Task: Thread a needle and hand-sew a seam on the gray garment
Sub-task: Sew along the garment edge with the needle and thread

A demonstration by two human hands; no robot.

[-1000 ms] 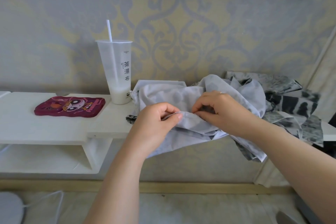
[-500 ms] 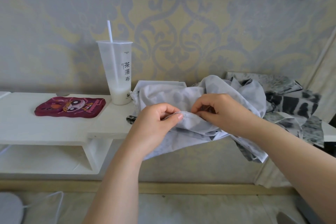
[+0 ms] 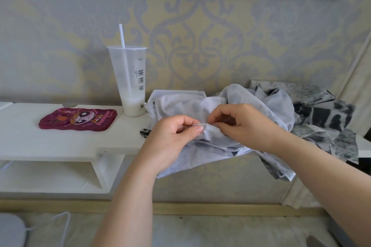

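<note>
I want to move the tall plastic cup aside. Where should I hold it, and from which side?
Probably grip the cup around its middle wall, coming from the front-left. It stands upright and tapers downward. The gray garment crowds its right side, and the straw rises from the top.

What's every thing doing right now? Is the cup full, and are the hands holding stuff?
Left hand, pinching a fold of the gray garment.
Right hand, fingers curled, pinching the same fold; needle too small to see.
Gray garment, crumpled, hanging off the shelf edge.
Cup, upright, nearly empty, straw in it.
Phone case, lying flat on the shelf.
Patterned cloth, bunched up beside the garment.
</note>
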